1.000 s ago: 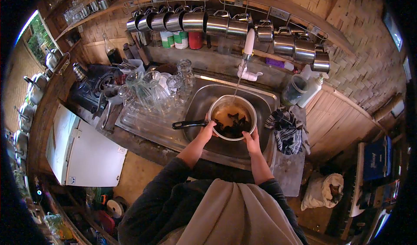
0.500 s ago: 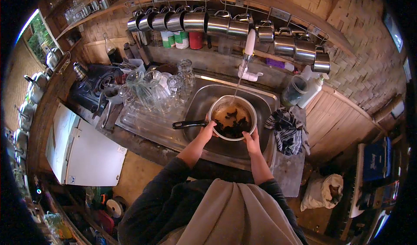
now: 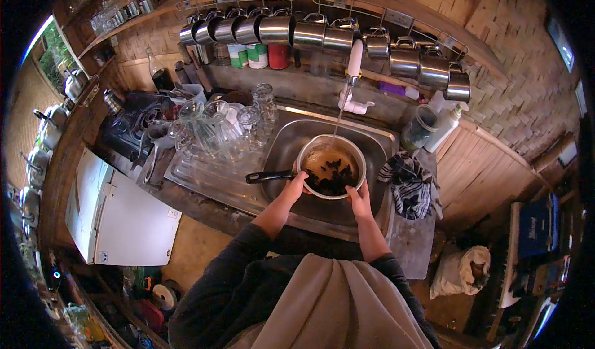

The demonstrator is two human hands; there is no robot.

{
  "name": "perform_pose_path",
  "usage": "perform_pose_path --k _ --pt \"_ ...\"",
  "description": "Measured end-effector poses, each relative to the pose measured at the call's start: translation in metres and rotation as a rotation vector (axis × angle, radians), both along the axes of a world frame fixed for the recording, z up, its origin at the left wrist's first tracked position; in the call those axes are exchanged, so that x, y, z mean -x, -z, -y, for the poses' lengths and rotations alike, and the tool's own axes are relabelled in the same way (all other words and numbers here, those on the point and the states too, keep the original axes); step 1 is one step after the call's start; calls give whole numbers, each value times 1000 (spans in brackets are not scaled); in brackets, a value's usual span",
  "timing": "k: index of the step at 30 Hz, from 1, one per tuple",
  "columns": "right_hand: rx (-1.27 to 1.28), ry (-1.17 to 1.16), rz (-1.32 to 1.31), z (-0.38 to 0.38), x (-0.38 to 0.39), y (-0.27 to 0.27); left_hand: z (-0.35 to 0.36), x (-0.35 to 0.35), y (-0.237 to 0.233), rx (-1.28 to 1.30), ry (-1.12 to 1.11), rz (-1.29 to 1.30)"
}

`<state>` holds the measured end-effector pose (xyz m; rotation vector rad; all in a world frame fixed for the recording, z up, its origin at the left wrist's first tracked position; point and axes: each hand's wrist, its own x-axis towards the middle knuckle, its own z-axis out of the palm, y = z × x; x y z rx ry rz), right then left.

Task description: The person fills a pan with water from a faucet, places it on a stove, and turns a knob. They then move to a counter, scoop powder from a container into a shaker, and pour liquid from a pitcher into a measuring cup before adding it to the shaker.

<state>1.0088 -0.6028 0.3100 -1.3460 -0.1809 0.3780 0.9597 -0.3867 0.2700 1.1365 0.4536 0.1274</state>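
Observation:
A round metal saucepan [image 3: 300,161] with a black handle [image 3: 268,177] is held over the sink basin [image 3: 378,157]. Inside it, dark scraps [image 3: 338,178] lie in brownish liquid. My left hand [image 3: 297,186] grips the pan's near left side, by the base of the handle. On the near right rim, my right hand [image 3: 359,199] is closed with its thumb over the edge. Water runs in a thin stream from the white-tipped tap [image 3: 354,64] into the far side of the pan.
Glass mugs and jars [image 3: 217,129] crowd the drainboard at left. A striped cloth [image 3: 409,185] lies right of the basin, near a pump bottle [image 3: 445,129] and a clear container [image 3: 421,126]. Steel mugs [image 3: 277,30] hang along the back above the tap.
The dark scraps inside the pan have shifted and spread apart. Both hands keep their grip on the pan, and water is still running.

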Motion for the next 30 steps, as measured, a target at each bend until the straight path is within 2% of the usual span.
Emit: perform_pose_path --k 4,6,9,12,18,21,23,26,28,30 --pt "-25 -18 -42 0 -2 7 -1 -1 1 6 6 18" --pt "16 71 93 -3 -2 13 1 0 -3 11 13 24" --pt "-10 51 114 -2 -4 17 2 1 -7 -21 -7 5" --pt "-28 -17 -23 4 -5 12 3 1 -8 9 -40 -15" --pt "-4 12 68 1 -3 15 3 6 -18 -75 -20 9" --pt "-53 -5 26 2 2 4 3 11 -25 -91 43 -11" --pt "-43 -3 33 2 1 10 10 17 -35 -84 -67 -66" --pt "-53 2 76 2 3 9 12 23 -53 -135 -88 -124" --pt "-75 7 108 0 4 6 3 17 -20 -135 -40 -25" --pt "-85 14 152 0 5 7 0 15 -11 -133 10 70"
